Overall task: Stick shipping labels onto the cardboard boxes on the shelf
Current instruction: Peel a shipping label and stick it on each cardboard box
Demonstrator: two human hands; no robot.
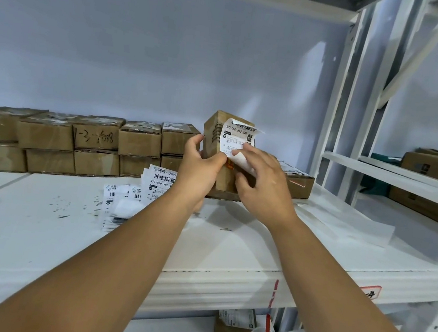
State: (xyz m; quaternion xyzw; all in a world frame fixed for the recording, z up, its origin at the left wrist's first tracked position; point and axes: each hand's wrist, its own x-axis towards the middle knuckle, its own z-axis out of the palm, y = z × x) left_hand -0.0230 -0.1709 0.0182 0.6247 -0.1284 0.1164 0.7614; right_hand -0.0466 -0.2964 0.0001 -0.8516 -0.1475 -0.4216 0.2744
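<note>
Your left hand (199,161) grips the upright cardboard box (212,132) on the shelf (230,249); your right hand (262,181) fingers (249,149) pinch its shipping label (238,138). Spare labels (153,183) lie at the box's 8 o'clock.

The label (238,138) on the upright box (211,137) reads "50-050-V05-220". A loose label (162,180) on the shelf (41,227) shows "50-050-V05-2". One stacked box (97,135) bears handwritten "1-3".

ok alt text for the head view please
At a white shelf, the left hand grips an upright cardboard box while the right hand pinches the lower edge of a shipping label partly stuck to it. Loose labels and stacked boxes lie to the left.
</note>
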